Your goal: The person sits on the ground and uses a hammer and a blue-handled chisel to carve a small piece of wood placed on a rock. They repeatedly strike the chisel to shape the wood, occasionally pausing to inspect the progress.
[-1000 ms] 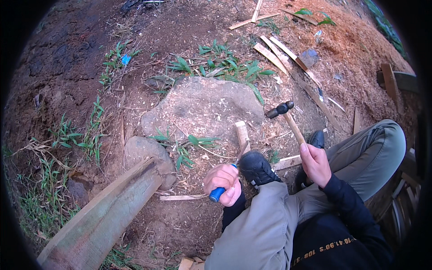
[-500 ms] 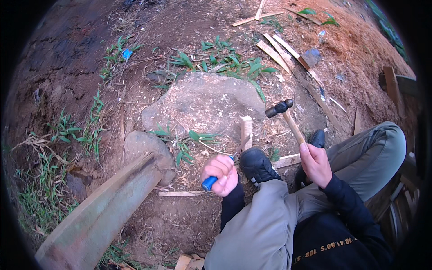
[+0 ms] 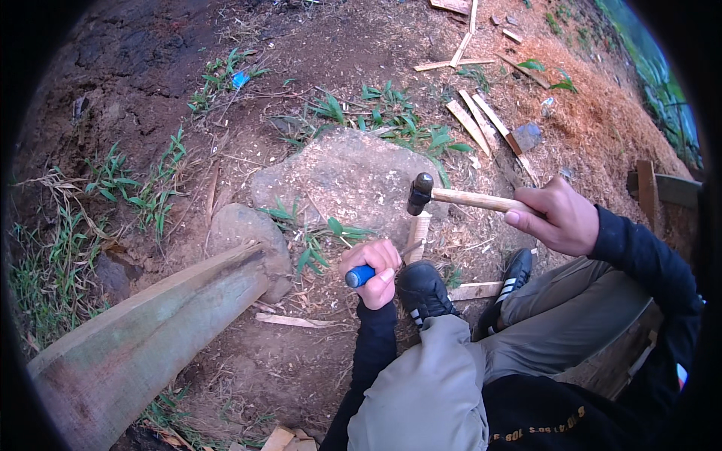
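The right grip (image 3: 555, 216) clasps a dark-headed, wooden-handled hammer (image 3: 468, 198), now turned leftward, while the left grip (image 3: 376, 264) still clenches a blue cylindrical handle (image 3: 359, 276).

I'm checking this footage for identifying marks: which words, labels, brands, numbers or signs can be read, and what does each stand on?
Black top: a row of yellow characters, digits among them, partly blurred; I won't copy them out.
Blue-handled tool in the left hand: no readable text.
Hammer in the right hand: no readable text.
Black shoes: white stripes, no readable words.
Blue scrap: too small to tell.
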